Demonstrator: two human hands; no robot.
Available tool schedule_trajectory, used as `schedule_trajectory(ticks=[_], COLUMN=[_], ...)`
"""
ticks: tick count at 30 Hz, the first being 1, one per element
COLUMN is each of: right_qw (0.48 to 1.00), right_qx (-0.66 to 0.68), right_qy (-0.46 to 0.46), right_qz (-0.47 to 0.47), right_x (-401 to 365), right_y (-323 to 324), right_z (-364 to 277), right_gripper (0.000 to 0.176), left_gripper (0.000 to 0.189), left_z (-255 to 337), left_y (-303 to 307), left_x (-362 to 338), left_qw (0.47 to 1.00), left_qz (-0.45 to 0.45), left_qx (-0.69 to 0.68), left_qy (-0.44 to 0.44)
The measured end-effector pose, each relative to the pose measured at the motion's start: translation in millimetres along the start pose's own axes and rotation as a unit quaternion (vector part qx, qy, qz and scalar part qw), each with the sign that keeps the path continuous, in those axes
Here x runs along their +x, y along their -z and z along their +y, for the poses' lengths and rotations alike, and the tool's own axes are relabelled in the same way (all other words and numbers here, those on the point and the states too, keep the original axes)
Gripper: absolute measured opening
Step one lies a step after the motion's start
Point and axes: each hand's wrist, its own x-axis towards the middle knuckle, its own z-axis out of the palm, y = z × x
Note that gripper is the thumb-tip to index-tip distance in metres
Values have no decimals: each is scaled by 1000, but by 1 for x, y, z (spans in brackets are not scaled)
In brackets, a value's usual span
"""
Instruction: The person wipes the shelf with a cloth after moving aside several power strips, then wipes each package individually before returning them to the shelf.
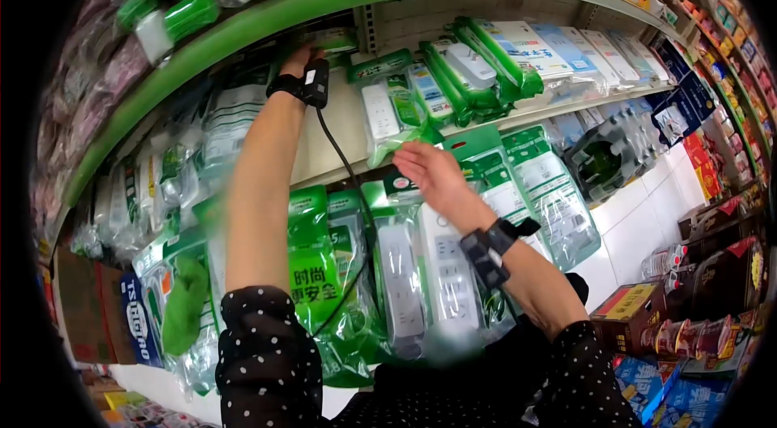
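Note:
My left hand (301, 58) reaches high up to the shelf and grips a green-and-clear packet (333, 40) lying under the green shelf edge; the fingers are partly hidden behind it. A black wrist strap (301, 85) with a cable hangs from that wrist. My right hand (429, 171) is lower, fingers spread, touching the top of a hanging power-strip packet (402, 149) with a green header. It does not close on anything. A black strap (490, 247) sits on the right wrist.
Rows of bagged white power strips (402, 286) hang below and lie on the shelf (526, 108) above. Green packets (188, 15) top the upper shelf. Boxed goods (639, 311) stand at right on the white-tiled floor (639, 218).

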Motion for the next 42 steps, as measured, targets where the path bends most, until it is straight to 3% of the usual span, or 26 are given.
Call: schedule_trajectory(ticks=[2,4,12,24,27,28,31,34,37,38,39,42], right_qw=[996,967,955,946,949,943,924,908,935,946,952,948], right_qx=[-61,-178,-224,-264,-268,-249,-319,-354,-281,-259,-236,-226], right_qy=[70,162,176,170,145,195,181,199,166,151,151,187], right_qz=[-11,-79,-86,-77,-83,-100,-111,-109,-139,-122,-121,-127], right_x=[-3,-14,-12,-16,-20,-10,-7,4,-7,-10,-15,-30], right_y=[-1,-6,-8,-10,-7,-5,0,1,-7,-11,-15,-25], right_z=[9,15,26,22,31,28,27,30,19,15,8,-16], right_gripper=[21,17,16,14,13,12,13,13,14,16,16,17], left_gripper=[28,29,31,34,35,35,36,37,22,18,20,35], left_z=[-9,-17,-37,-32,-27,-26,-24,-6,40,61,88,109], left_y=[4,8,17,13,17,20,30,26,-22,-44,-63,-71], left_x=[24,43,85,71,60,55,36,13,-38,-66,-110,-146], left_qw=[998,992,973,957,954,952,943,941,953,948,962,939], left_qz=[14,22,33,17,-2,-13,-53,-84,-56,-3,-41,-189], left_qx=[-66,-121,-231,-286,-289,-289,-287,-241,-121,-54,18,55], left_qy=[-6,-7,1,53,82,97,157,221,272,313,269,282])
